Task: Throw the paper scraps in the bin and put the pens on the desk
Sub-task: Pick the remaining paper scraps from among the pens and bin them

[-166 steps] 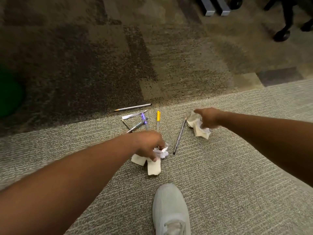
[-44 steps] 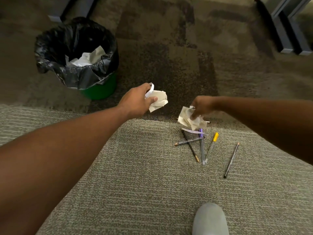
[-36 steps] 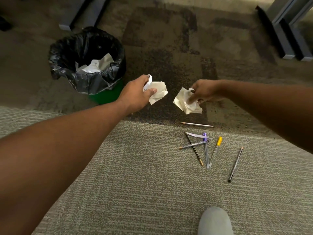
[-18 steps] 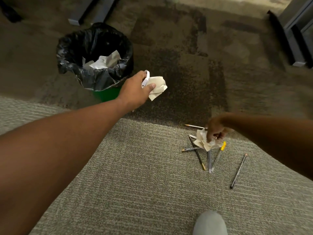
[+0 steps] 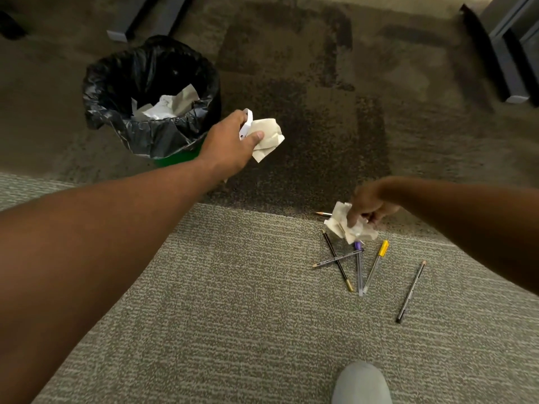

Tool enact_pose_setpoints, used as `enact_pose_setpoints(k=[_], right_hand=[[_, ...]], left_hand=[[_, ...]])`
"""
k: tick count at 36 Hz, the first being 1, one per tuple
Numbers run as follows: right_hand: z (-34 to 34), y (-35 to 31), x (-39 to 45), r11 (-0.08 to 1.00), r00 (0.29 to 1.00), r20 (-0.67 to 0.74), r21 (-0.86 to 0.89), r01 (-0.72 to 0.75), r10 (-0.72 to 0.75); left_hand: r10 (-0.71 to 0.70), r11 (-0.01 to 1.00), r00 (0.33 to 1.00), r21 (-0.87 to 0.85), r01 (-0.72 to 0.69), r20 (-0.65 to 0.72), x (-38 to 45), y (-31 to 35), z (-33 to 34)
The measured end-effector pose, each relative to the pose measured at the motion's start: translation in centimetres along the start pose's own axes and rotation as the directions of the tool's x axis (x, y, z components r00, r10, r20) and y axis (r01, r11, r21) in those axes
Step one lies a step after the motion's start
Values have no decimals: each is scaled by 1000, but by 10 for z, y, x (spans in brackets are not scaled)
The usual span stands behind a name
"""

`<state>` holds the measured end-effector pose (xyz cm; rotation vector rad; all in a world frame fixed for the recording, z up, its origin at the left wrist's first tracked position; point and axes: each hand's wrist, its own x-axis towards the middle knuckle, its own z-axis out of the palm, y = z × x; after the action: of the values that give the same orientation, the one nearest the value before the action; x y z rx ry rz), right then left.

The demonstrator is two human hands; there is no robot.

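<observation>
A crumpled paper scrap (image 5: pixel 267 137) is gripped in the left hand (image 5: pixel 230 144), fingers clamped round it, and it is held just right of the bin (image 5: pixel 151 94), nearer its rim than half a second ago. The bin, lined with a black bag, is seen far left on the dark carpet, with white paper (image 5: pixel 167 104) already lying inside. A second crumpled scrap (image 5: pixel 347 224) is pinched in the right hand (image 5: pixel 372 204), fingers curled on it, and the hand has been kept low over the pens since the earlier frame, after being raised beside the left hand a second ago. The pens (image 5: pixel 360 265) are left on the light carpet (image 5: pixel 233 301) just below that scrap: a purple-capped one, a yellow-capped one (image 5: pixel 376 265), two crossed dark ones, and a dark one (image 5: pixel 411 291) lying apart to the right. A pencil tip (image 5: pixel 322 213) is glimpsed at the carpet seam, touching the scrap's far edge. A grey shoe toe (image 5: pixel 361 384) is seen at the near edge.
</observation>
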<state>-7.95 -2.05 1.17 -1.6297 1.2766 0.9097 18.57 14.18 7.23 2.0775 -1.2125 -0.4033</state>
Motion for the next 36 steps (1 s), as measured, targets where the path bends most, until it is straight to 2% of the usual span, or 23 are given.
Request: enact_pose_setpoints(k=[5,9,13,17,20,23,25,28,32,36], right_hand=[[-20,-46,-26,969,985,-41,176,173,-169],[-26,-103,-52,891,933,-84,278,358,-349],[-20,-165,-75,737,853,-200,433,519,-483],[-6,-225,-99,553,807,-298,605,572,-510],[2,-264,-113,437,779,-359,672,598,-515],[6,-298,-120,357,762,-409,705,613,-502],[8,-315,-126,350,746,-401,698,625,-532],[9,-327,-128,397,727,-402,640,658,-556],[5,-322,-110,398,706,-514,589,703,-487],[-3,-284,-90,417,657,-622,509,753,-427]], left_hand=[[-23,1000,997,-20,21,-73,6,0,-25],[-69,997,975,-32,64,-210,10,-6,-52],[-177,983,925,-20,181,-336,14,-20,-77],[-323,945,861,-88,314,-392,22,-33,-102],[-460,888,799,-203,412,-388,34,-37,-120],[-591,789,760,-393,473,-271,46,-34,-135],[-613,753,762,-445,484,-209,49,-30,-141],[-576,775,794,-441,453,-196,53,-27,-142],[-524,832,818,-348,432,-236,54,-33,-135],[-498,866,821,-216,452,-279,54,-40,-126]])
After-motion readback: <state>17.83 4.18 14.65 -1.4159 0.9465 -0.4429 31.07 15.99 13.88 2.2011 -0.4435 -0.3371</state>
